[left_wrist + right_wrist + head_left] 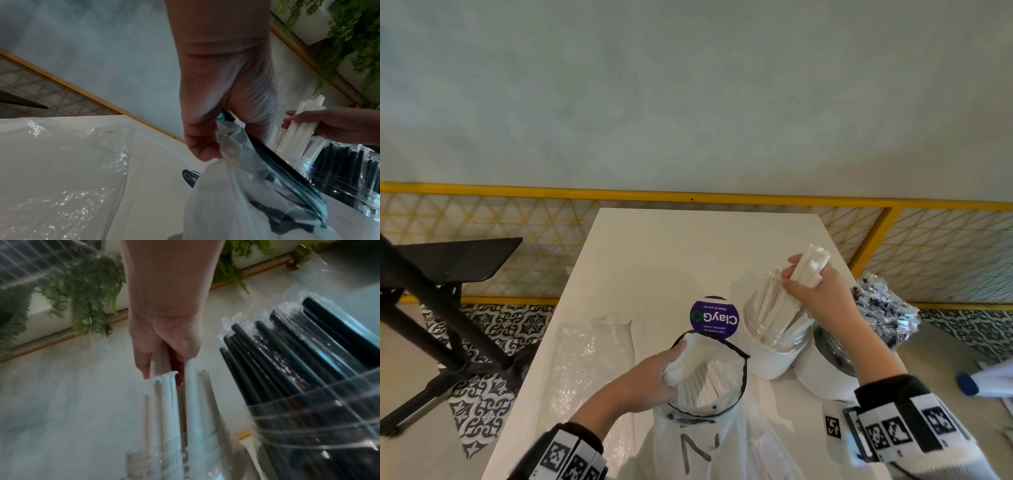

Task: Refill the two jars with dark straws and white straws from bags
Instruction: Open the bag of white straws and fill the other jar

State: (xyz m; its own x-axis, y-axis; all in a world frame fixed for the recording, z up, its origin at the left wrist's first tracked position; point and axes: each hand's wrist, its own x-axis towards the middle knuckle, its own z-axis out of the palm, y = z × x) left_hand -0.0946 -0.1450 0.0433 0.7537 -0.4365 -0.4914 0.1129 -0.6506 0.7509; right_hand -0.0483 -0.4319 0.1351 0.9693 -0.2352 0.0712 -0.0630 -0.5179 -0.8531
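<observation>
My right hand [813, 284] grips a bundle of white straws [808, 270] whose lower ends stand inside the clear jar [774, 334] of white straws. The same hand [164, 344] shows in the right wrist view above those white straws [191, 402]. Right of it a second jar [832, 349] holds wrapped dark straws [883, 311], also in view as dark straws [287, 369]. My left hand [654, 373] pinches the rim of the open bag [709, 377] of white straws near the table's front. In the left wrist view the thumb and fingers [203, 146] clamp the bag's edge [236, 146].
A flat empty clear bag [592, 363] lies left of the open one on the white table [671, 246]. A round purple sticker [714, 318] sits mid-table. A black table base [448, 308] stands left; a yellow-framed lattice rail [688, 197] runs behind.
</observation>
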